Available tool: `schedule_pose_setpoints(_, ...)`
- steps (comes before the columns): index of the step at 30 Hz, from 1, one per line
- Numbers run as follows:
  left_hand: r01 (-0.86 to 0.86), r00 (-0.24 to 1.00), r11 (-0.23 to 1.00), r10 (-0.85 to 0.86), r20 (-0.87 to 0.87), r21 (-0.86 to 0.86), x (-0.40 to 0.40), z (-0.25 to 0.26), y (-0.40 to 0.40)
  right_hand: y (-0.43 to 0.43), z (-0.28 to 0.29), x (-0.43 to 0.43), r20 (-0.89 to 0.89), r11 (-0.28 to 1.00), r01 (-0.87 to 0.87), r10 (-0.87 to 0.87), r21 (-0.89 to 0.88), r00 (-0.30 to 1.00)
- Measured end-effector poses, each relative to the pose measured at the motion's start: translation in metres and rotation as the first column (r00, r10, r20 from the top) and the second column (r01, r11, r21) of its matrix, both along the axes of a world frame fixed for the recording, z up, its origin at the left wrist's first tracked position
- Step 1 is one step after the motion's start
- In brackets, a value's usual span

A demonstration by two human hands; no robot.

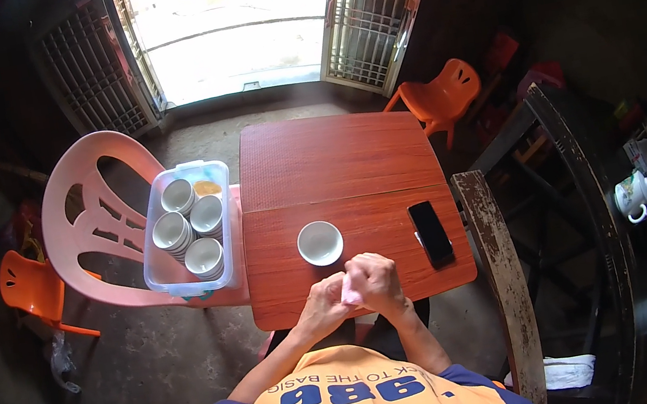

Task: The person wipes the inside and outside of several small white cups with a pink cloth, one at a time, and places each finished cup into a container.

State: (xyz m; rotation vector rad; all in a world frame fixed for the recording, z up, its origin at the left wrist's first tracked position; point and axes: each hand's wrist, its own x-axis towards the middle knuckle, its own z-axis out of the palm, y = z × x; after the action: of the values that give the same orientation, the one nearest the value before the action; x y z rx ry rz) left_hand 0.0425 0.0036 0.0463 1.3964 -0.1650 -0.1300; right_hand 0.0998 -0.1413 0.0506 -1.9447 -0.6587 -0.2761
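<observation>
A small pink cloth (pixel 350 291) is bunched between my left hand (pixel 326 304) and my right hand (pixel 377 279), above the near edge of the reddish wooden table (pixel 336 161). Both hands are closed around it. Just beyond them a white bowl (pixel 320 243) stands upright on the table. To the left, a clear plastic tub (pixel 231 217) rests on the seat of a pink plastic chair (pixel 87 151) and holds several stacks of white bowls (pixel 204 257). Something yellowish lies at the tub's far right corner.
A black phone (pixel 431 233) lies at the table's right side, over a white item. A worn wooden chair or bench frame (pixel 499 275) stands close on the right. Small orange chairs (pixel 446 93) stand beyond the table and at the far left (pixel 32 283). Barred doors stand open ahead.
</observation>
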Motion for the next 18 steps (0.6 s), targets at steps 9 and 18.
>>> schedule_pose_setpoints(9,0.113,0.984,0.939,-0.152,-0.097,-0.325,0.01,-0.001,0.006,-0.006,-0.038,-0.008,-0.604,0.64,0.364,0.201,0.677,0.771)
schedule_pose_setpoints(18,0.032,0.986,0.956,-0.078,-0.147,-0.292,0.002,0.001,0.002,-0.01,-0.023,0.001,-0.676,0.554,0.413,0.448,0.723,0.585)
